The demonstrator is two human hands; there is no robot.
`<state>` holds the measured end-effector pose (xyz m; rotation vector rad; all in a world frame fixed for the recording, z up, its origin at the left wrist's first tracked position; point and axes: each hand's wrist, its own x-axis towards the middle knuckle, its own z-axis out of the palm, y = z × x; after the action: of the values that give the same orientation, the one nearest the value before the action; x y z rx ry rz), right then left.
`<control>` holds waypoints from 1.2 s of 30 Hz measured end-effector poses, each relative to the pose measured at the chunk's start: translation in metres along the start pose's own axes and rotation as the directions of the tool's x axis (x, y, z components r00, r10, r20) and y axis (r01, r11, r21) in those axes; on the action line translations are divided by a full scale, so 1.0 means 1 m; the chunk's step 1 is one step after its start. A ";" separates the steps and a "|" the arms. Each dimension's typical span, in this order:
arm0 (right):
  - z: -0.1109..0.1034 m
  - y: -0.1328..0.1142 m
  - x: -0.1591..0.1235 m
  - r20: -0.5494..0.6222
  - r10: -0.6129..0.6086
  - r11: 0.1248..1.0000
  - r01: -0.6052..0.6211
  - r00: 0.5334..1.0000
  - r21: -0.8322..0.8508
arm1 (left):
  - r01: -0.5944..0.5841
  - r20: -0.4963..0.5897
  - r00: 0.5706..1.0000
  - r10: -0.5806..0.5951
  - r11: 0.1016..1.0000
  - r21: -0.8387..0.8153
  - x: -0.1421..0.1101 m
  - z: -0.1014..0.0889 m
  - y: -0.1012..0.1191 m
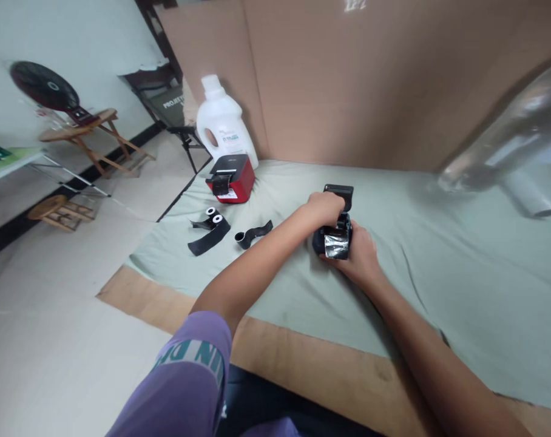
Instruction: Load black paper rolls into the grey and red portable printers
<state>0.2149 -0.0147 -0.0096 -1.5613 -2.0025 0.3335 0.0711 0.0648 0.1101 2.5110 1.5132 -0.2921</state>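
A small black portable printer [320, 241] rests on the green cloth [294, 291], its lid [343, 193] raised. A shiny black strip [337, 244] hangs from its front. My right hand [363, 252] is wrapped around the printer's right side, steadying it. From the left, my left hand [325, 207] reaches into the printer between lid and body, fingers bent down. What its fingertips pinch, if anything, is hidden. Left of my forearm lie a curled black roll strip [252, 235] and black strips with white-ended rolls [212, 233].
A red and black printer [239, 179] stands at the back left before a white jug [223, 121]. A cardboard panel [348, 91] closes off the back. A clear plastic-wrapped roll [494, 139] lies at the right. Stools and a fan [45, 86] are beyond the table.
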 end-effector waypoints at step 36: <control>-0.001 0.002 0.001 0.038 -0.023 0.999 0.024 0.999 -0.030 | 0.714 -0.308 0.241 -0.920 0.383 -0.587 -0.212 0.125 -0.113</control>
<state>0.2168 -0.0131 -0.0097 -1.5598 -2.0619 0.3276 -0.1345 -0.0961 0.0391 1.2453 2.7934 0.6981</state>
